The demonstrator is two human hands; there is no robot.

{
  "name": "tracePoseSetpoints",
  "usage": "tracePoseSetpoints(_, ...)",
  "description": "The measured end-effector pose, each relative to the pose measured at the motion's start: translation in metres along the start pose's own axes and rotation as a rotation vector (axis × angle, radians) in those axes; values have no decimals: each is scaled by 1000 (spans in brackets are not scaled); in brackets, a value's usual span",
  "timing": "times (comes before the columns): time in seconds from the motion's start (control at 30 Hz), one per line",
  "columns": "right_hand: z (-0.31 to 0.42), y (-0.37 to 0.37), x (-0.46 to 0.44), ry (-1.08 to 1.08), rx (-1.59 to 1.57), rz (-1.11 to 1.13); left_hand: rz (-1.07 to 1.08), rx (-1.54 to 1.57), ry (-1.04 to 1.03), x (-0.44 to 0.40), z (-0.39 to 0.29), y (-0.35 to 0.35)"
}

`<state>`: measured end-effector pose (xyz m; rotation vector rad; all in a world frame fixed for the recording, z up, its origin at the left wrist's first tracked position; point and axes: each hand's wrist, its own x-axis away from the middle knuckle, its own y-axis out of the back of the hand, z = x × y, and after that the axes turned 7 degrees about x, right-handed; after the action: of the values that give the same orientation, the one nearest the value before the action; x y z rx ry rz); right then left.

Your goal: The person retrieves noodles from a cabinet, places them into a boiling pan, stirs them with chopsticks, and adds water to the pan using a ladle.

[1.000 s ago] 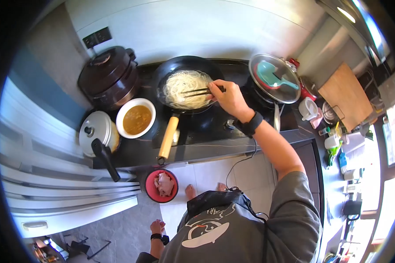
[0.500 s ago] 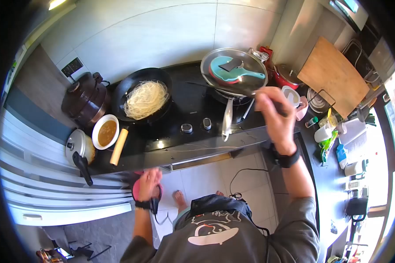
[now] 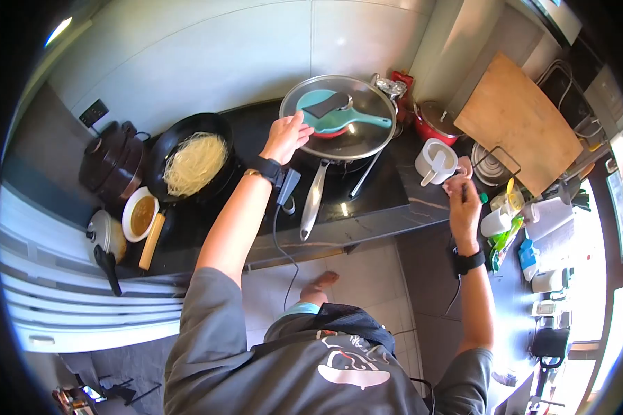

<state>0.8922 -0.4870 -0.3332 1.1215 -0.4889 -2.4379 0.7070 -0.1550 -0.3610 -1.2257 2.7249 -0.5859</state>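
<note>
My left hand (image 3: 289, 138) reaches over the stove with its fingers stretched out, at the left rim of a glass lid (image 3: 374, 142). I cannot tell whether it touches the rim. On the lid lies a teal pan-shaped piece with a handle (image 3: 367, 120), with a black flat tool head (image 3: 327, 105) on top of it. Under the lid is a pan whose metal handle (image 3: 314, 202) points toward me. My right hand (image 3: 466, 207) is closed at the right counter, beside a pink object (image 3: 464, 166) and a white cup (image 3: 437, 162). Something dark shows at its fingers, too small to name.
At left, a black wok (image 3: 223, 128) holds pale noodles (image 3: 196, 164). Nearby are a white bowl of brown sauce (image 3: 143, 216), a wooden handle (image 3: 151, 242) and a lidded pot (image 3: 109, 232). A cutting board (image 3: 519, 114) leans at right, above bottles and packets along the counter.
My left hand has risen from below the counter edge to the lid. My right hand has moved from the lid's right side down and right toward the pink object. The view has shifted rightward.
</note>
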Motion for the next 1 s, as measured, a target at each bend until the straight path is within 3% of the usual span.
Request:
tracePoseSetpoints(0.1, -9, -10, -8, -96, 203, 170, 123, 244, 205, -51, 11, 0)
tracePoseSetpoints(0.27, -57, -58, -50, -190, 244, 313, 160, 259, 168, -83, 25, -5)
tracePoseSetpoints(0.37, -81, -95, -79, 63, 269, 289, 183, 233, 125, -77, 13, -9)
tracePoseSetpoints(0.53, -83, -146, -105, 143, 398, 359, 134, 342, 91, -55, -16, -7)
tracePoseSetpoints(0.6, -70, -163, -117, 41, 468, 471, 129, 364, 57, -49, -29, -3)
tracePoseSetpoints(0.77, -83, -212, -145, 149, 808, 754, 106, 210, -46, -36, -61, -3)
tracePoseSetpoints(0.87, -69, -215, -151, 242, 819, 869, 67, 156, -78, -34, -69, -5)
tracePoseSetpoints(0.93, -55, -203, -150, 229, 786, 852, 42, 138, -83, -36, -69, -7)
tracePoseSetpoints(1.0, -50, -187, -144, 254, 647, 662, 28, 161, -118, -38, -68, -9)
